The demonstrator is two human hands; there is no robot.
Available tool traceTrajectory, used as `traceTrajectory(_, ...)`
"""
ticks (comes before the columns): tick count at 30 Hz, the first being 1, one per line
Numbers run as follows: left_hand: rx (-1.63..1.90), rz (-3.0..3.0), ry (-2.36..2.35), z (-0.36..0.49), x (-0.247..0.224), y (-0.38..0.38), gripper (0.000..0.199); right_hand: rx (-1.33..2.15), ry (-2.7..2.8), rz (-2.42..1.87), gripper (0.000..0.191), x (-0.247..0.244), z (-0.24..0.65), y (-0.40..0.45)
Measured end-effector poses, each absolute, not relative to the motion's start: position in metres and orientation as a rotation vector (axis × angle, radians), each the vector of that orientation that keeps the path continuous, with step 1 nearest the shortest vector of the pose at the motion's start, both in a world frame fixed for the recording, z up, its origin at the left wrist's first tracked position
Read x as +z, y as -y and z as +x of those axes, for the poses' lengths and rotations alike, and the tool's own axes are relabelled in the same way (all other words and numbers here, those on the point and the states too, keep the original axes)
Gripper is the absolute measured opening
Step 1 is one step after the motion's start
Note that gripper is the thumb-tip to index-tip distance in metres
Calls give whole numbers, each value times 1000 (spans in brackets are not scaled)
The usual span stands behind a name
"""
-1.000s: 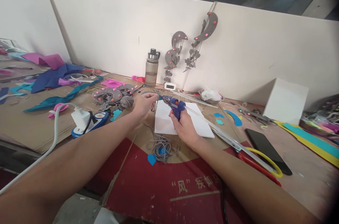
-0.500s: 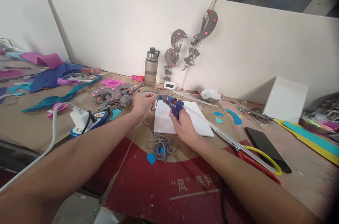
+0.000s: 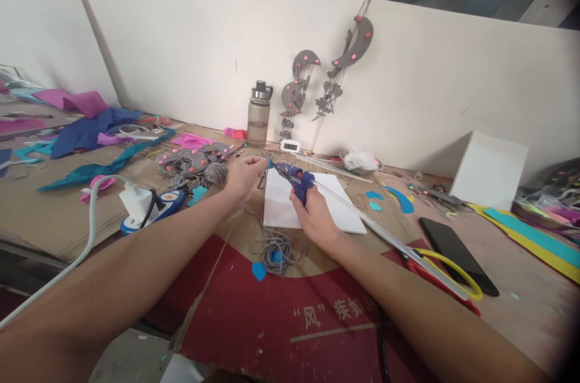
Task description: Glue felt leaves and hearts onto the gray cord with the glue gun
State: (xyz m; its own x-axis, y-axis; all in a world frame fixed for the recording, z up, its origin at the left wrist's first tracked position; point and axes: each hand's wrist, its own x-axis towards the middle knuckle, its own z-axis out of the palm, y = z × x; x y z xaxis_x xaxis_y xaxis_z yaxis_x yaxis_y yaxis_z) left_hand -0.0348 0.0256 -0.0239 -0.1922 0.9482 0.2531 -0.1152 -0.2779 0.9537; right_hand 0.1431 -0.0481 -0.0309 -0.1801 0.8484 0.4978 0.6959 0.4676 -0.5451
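Observation:
My right hand (image 3: 315,214) is wrapped round the handle of a blue hot glue gun (image 3: 296,177), and a long clear glue stick (image 3: 357,208) sticks out of its back. The gun's nozzle points left, close to my left fingertips. My left hand (image 3: 247,177) pinches a small blue felt piece (image 3: 270,164), whose shape is too small to make out. Beneath both hands lies a white board (image 3: 281,211). In front of it is a loose tangle of grey yarn (image 3: 272,244) with a blue heart-shaped cutout (image 3: 258,271) at its edge.
A water bottle (image 3: 258,117) stands by the wall. Grey felt garlands (image 3: 190,160) lie left of my left hand, near a power strip (image 3: 165,205). Scissors (image 3: 446,277) and a phone (image 3: 457,256) lie right, with blue cutouts (image 3: 399,199) beyond.
The glue gun's nozzle has drawn slightly apart from my left fingertips, and the small blue piece shows a little more. My hands have otherwise barely moved.

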Motion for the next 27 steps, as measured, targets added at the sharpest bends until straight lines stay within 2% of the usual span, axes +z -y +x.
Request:
traceTrajectory(16,1480,1228,-1100,-32,-24,-23,16,249,1927,-1285,21,-30,143,48)
traceTrajectory(23,1542,1190,-1067,-36,-24,-28,15,300,1869,-1292,21,-30,143,48)
traceTrajectory(27,1563,1151,-1020,-40,-22,-29,15,539,1777,-1222,21,-27,144,48)
